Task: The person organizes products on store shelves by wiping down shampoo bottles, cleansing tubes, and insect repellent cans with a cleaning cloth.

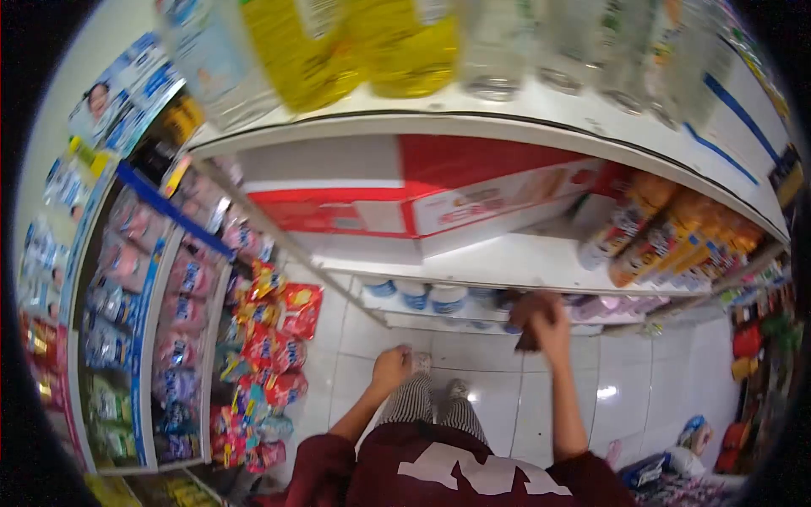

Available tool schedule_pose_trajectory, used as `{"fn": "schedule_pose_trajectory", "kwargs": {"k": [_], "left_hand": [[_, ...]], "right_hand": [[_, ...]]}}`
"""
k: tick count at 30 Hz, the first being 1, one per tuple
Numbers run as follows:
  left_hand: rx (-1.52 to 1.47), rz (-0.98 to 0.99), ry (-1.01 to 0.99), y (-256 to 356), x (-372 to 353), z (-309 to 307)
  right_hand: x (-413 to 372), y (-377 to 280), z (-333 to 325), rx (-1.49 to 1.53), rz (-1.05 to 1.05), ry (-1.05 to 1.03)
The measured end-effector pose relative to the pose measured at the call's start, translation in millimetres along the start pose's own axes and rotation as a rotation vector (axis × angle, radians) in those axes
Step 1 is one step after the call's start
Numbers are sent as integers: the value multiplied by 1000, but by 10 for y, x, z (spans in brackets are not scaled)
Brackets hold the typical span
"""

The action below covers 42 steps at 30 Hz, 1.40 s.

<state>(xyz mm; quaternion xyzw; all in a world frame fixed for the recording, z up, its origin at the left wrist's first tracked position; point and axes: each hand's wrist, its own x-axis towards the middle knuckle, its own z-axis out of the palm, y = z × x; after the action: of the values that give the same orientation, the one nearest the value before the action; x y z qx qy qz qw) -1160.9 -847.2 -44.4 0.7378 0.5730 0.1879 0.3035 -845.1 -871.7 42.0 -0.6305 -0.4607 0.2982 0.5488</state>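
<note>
My right hand [552, 331] is closed on a dark brown cloth [528, 314], held by the front edge of the middle white shelf [490, 260]. The cloth looks crumpled and hangs from my fingers. My left hand [391, 369] is lower and to the left, above the tiled floor, its fingers curled in with nothing visible in them. On the middle shelf lies a large red and white carton [338, 211]. Orange-capped bottles [646, 241] stand at that shelf's right end. Tubs with blue labels [448, 298] sit on the shelf below.
The upper shelf [439, 106] carries yellow bottles [414, 59] and clear bottles [494, 59]. At left, a rack [144, 338] holds pouches, with several red packs [274, 355] beside it. My legs [431, 410] stand on white tiles [498, 397]. More goods [748, 355] line the right side.
</note>
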Motion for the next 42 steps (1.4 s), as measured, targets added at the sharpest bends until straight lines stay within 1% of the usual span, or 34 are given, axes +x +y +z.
{"fn": "schedule_pose_trajectory", "kwargs": {"k": [1, 2, 4, 6, 7, 8, 9, 10, 11, 12, 13, 16, 17, 20, 22, 23, 25, 26, 27, 29, 30, 31, 34, 36, 37, 38, 40, 42], "left_hand": [[20, -93, -25, -221, -242, -73], [35, -187, -49, -427, -492, -135], [107, -389, -93, -922, -1014, -100], [94, -475, -150, -1321, -1444, -59], [8, -590, -136, -1301, -1541, -161], [-19, -607, -112, -1410, -1658, -147], [-27, -618, -107, -1526, -1755, -121], [-35, -615, -105, -1638, -1741, -86], [-65, -563, -157, -1742, -1658, -70], [-94, -510, -213, -1841, -1587, -72], [-120, -457, -262, -1945, -1499, -127], [-164, -388, -314, -2065, -1095, -508], [-120, -315, -355, -2163, -956, -617], [-64, -326, -407, -2562, -561, -858], [-34, -336, -287, -2816, -396, -1101], [-14, -345, -223, -2925, -368, -1220], [-90, -426, -83, -3062, -364, -1491], [-123, -460, -16, -3136, -349, -1627], [-127, -477, 56, -3282, -388, -1640], [-167, -515, 81, -3493, -499, -1662], [-188, -534, 91, -3555, -522, -1690], [-187, -512, 110, -3477, -545, -1776], [-436, -534, 110, -3646, -443, -1496], [-572, -404, 68, -3273, -179, -1634], [-590, -286, 25, -3006, 19, -1786], [-612, -167, -6, -2737, 238, -1929], [-784, -15, -71, -2337, 669, -2051], [-639, 213, 41, -1831, 1063, -2342]], "right_hand": [[312, -61, 29, -100, -115, 94], [558, -257, 127, -116, -136, 174], [987, 29, 228, -906, -194, 214], [1027, 338, 545, -1094, -265, 437], [958, 265, 830, -1168, -172, 376], [827, 177, 1163, -952, -347, 266], [653, -74, 1623, -1009, -204, 274], [549, 10, 1961, -1025, -378, 299], [369, -279, 2369, -975, -268, 318], [302, -126, 2619, -1050, -337, 343], [300, -156, 2696, -1098, -269, 350], [272, -181, 2643, -1101, -259, 285], [257, -157, 2597, -1132, -332, 301], [240, -252, 2332, -1135, -253, 161], [343, -153, 2029, -1116, -242, 148], [399, -16, 1854, -1080, -144, 208], [459, 118, 1734, -1140, -79, 342], [454, 113, 1755, -1242, -106, 423], [469, 154, 1823, -1267, -63, 476], [534, 308, 1856, -1289, 16, 575], [574, 488, 1809, -1241, -33, 625], [586, 502, 1826, -1208, -41, 646], [569, 419, 1888, -1130, -42, 668], [549, 389, 1901, -1097, -34, 696], [569, 481, 1842, -1037, -81, 685], [599, 490, 1886, -988, -28, 763], [682, 728, 1813, -920, -17, 851], [679, 589, 1875, -813, 67, 823]]}}
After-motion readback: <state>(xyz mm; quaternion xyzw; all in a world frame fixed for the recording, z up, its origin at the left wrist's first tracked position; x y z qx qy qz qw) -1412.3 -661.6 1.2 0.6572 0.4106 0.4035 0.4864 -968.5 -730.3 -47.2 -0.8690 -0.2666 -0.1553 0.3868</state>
